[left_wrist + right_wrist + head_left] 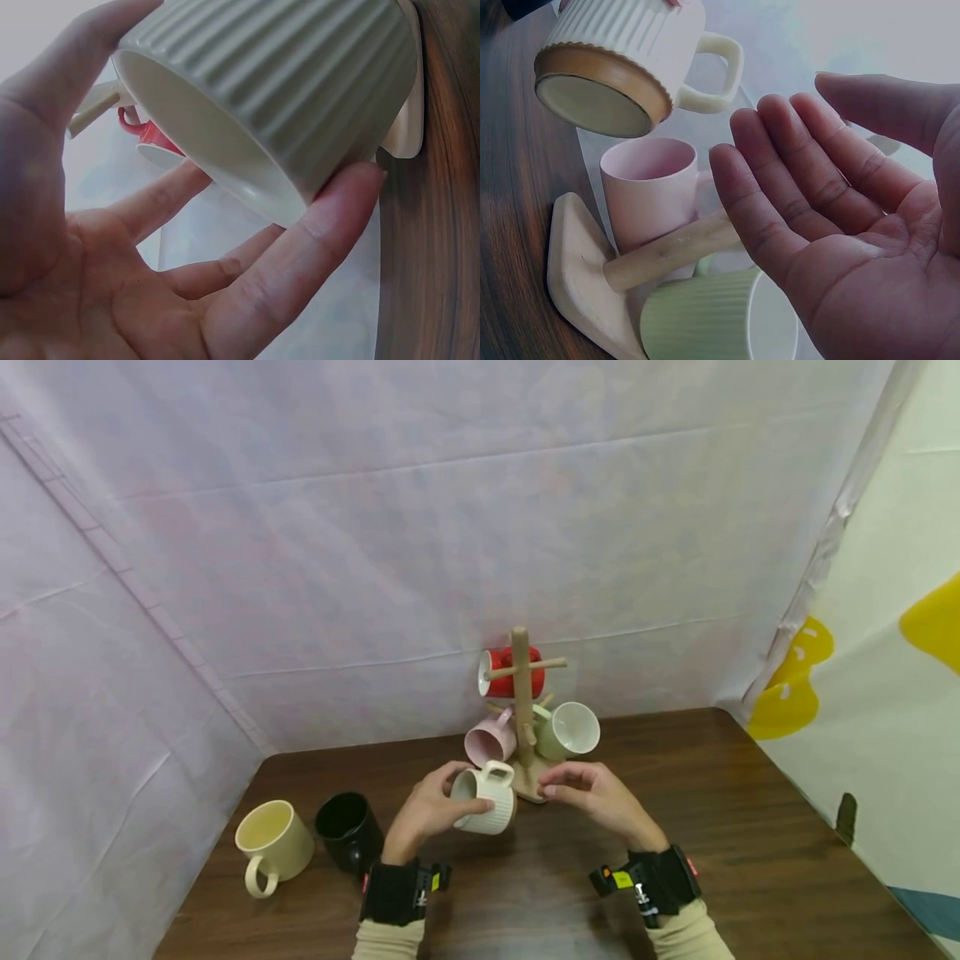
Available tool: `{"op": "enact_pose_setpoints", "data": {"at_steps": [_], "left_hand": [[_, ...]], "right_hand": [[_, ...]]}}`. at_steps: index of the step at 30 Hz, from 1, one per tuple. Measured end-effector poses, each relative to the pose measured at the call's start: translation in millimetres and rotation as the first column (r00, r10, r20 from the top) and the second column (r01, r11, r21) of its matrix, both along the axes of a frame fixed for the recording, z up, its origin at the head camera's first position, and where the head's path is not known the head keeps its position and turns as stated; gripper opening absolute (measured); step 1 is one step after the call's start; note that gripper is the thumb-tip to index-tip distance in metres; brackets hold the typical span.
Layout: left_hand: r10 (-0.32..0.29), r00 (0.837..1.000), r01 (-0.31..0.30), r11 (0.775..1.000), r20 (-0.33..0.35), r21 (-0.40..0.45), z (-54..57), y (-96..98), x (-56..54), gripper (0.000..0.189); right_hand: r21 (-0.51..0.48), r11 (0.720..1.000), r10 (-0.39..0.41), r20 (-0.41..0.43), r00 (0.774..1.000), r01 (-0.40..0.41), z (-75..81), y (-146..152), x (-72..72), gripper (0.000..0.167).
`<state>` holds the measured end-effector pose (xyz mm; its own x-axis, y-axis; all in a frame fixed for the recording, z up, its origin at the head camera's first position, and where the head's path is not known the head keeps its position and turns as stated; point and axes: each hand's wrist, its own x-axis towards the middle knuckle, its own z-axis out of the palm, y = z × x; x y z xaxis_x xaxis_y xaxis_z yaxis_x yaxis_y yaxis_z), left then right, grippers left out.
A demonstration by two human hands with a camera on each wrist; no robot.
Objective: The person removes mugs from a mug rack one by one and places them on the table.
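My left hand (pixel 433 806) grips a cream ribbed mug (pixel 489 800) near its rim, thumb on one side and fingers on the other. The mug is tilted with its opening toward the left palm and its handle upward; the right wrist view shows its tan base band (pixel 604 75). My right hand (pixel 596 797) holds nothing, its fingers slightly bent, in front of the wooden mug tree (pixel 521 693). On the tree hang a red mug (pixel 537 677) at the top, a pink mug (pixel 491 739) at the lower left and a green mug (pixel 558 739) at the lower right.
A yellow mug (pixel 276 843) and a black mug (pixel 349 832) stand on the left of the brown wooden table (pixel 525 893). White sheeting (pixel 450 527) hangs behind the table and along its left. Yellow shapes (pixel 787 702) mark the sheet at the right.
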<state>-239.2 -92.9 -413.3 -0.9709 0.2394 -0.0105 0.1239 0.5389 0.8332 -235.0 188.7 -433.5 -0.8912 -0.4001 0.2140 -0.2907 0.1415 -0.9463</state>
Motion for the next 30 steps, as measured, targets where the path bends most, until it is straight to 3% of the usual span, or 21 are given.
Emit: {"op": "enact_pose_setpoints", "data": {"at_steps": [13,21,30], "left_hand": [[-0.061,0.996,0.063,0.998,0.059,-0.031,0.5,-3.7,2.5,0.065],[-0.113,0.993,0.114,0.992,0.033,-0.044,-0.6,-0.8,3.3,0.067],[-0.153,0.988,0.153,0.986,0.01,-0.063,2.3,3.0,6.5,0.065]], "right_hand": [[0.038,0.999,-0.019,-0.015,1.0,0.019,-0.8,-2.1,-0.5,0.021],[0.021,1.0,-0.005,-0.005,1.0,0.005,-4.1,-6.0,-1.7,0.023],[0.084,0.996,-0.013,-0.041,0.999,0.016,-6.1,-10.9,-1.8,0.02]]}}
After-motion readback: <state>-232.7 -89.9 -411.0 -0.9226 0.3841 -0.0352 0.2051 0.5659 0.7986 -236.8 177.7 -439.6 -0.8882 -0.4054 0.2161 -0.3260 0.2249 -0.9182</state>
